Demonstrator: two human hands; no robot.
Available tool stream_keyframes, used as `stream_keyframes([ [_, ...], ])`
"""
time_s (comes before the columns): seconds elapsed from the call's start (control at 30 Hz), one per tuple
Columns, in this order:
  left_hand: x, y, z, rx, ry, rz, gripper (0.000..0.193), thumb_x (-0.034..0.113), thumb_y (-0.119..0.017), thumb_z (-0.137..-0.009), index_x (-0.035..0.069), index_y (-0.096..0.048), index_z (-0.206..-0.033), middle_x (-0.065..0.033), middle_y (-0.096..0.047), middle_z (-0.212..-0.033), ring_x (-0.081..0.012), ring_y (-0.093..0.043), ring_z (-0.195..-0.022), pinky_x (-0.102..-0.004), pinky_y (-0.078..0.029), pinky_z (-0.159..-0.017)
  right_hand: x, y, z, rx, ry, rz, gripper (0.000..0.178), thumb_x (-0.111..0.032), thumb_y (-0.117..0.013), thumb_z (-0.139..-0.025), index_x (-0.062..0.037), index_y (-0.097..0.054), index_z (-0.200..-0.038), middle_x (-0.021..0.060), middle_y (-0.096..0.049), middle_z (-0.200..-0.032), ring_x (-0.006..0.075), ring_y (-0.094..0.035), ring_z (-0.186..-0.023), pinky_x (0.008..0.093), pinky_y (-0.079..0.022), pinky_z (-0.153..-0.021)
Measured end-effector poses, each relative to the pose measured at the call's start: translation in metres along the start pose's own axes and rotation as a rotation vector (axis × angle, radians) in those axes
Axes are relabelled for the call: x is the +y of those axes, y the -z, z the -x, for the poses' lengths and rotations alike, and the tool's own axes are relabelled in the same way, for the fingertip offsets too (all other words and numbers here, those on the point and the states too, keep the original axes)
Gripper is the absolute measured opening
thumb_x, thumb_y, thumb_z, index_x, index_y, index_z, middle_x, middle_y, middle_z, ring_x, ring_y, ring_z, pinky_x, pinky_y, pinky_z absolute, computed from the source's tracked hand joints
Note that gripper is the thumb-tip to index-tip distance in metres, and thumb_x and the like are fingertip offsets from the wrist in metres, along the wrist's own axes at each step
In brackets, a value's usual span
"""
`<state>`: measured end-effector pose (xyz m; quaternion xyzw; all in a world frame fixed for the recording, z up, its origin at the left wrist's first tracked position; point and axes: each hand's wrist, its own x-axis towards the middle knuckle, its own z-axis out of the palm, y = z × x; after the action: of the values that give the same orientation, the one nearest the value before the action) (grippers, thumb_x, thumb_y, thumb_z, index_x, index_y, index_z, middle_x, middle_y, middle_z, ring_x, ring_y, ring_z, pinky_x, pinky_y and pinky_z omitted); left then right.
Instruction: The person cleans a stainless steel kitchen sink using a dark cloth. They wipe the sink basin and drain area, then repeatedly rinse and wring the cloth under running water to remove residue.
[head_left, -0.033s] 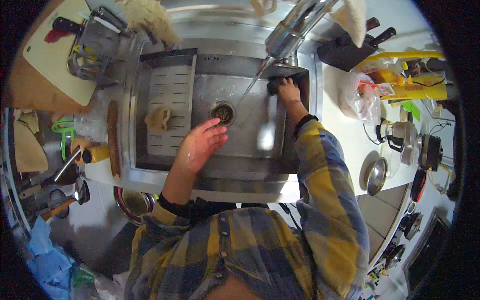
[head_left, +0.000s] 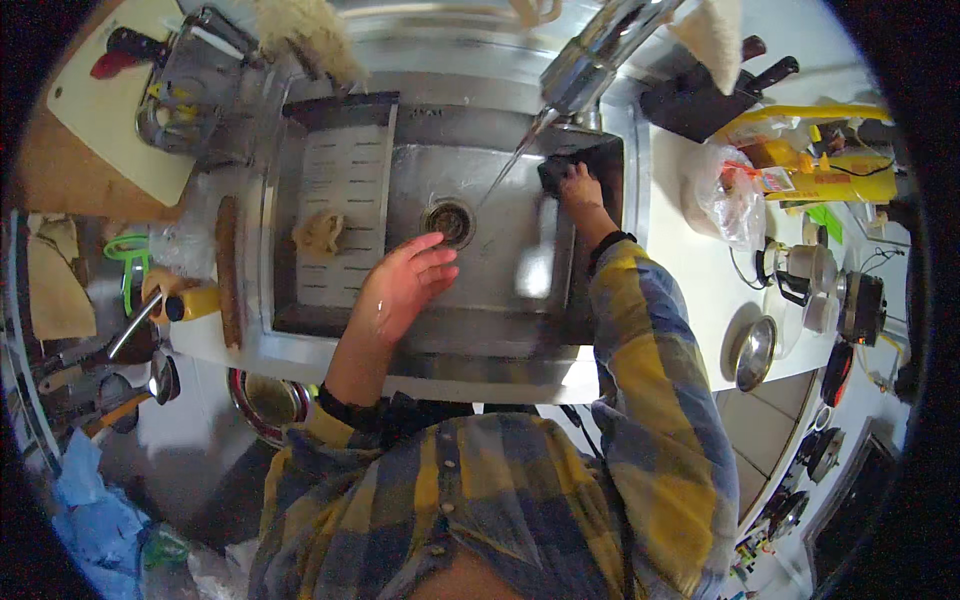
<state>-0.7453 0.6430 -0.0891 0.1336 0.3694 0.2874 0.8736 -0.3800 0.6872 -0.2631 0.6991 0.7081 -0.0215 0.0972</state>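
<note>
My left hand (head_left: 405, 287) hovers over the near part of the steel sink (head_left: 480, 325), its wet fingers stretched out and holding nothing. Its fingertips are close to the round drain (head_left: 448, 222). At the sink's far right corner, my right hand (head_left: 585, 197) has its fingers curled on a small black thing (head_left: 552, 174), whose kind I cannot make out. A thin stream of water (head_left: 512, 160) runs from the chrome faucet (head_left: 580, 80) into the basin, between my two hands. A tan sponge-like piece (head_left: 320, 233) lies on the slotted tray (head_left: 345, 180) at the left of the sink.
A knife block (head_left: 690, 105) with knives and a plastic bag (head_left: 725, 198) stand right of the sink. Farther right lies a metal bowl (head_left: 755, 352). On the left are a cutting board (head_left: 110, 120), a wire rack (head_left: 195, 110) and a rolling pin (head_left: 228, 270).
The view has shifted very slightly. My right fingers sit a little lower against the black thing; my left hand holds its pose.
</note>
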Motion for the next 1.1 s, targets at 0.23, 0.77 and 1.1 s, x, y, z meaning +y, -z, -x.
stream_keyframes([
  [0.23, 0.015, 0.008, 0.01, -0.02, -0.097, 0.019, 0.043, 0.026, -0.038, -0.094, -0.001, -0.042, -0.127, -0.0146, -0.061, -0.109, -0.0286, -0.06, -0.094, -0.0391, -0.046, -0.086, -0.047, -0.095, 0.111, -0.424, 0.268, 0.009, 0.03, -0.02, -0.064, -0.072, -0.0083, -0.064, -0.1, 0.0181, -0.058, -0.103, 0.0348, -0.056, -0.096, 0.0401, -0.053, -0.066],
  [0.77, 0.028, 0.017, 0.027, 0.023, -0.133, 0.062, 0.038, 0.023, -0.039, -0.095, 0.0, -0.044, -0.126, -0.0168, -0.06, -0.108, -0.0304, -0.06, -0.094, -0.0403, -0.048, -0.088, -0.19, 0.006, 0.017, -0.419, 0.076, -1.151, 0.049, -0.015, -0.065, -0.072, -0.0082, -0.053, -0.119, 0.0169, -0.059, -0.114, 0.0352, -0.056, -0.102, 0.0428, -0.044, -0.089],
  [1.1, 0.02, 0.017, 0.027, -0.136, -0.165, 0.093, 0.04, 0.026, -0.039, -0.095, 0.002, -0.044, -0.127, -0.0138, -0.061, -0.109, -0.0273, -0.059, -0.098, -0.0386, -0.046, -0.089, -0.252, 0.008, 0.073, -0.496, 0.771, -0.972, 0.054, -0.006, -0.058, -0.07, -0.0038, -0.046, -0.123, 0.0176, -0.056, -0.114, 0.0311, -0.055, -0.105, 0.0403, -0.046, -0.089],
])
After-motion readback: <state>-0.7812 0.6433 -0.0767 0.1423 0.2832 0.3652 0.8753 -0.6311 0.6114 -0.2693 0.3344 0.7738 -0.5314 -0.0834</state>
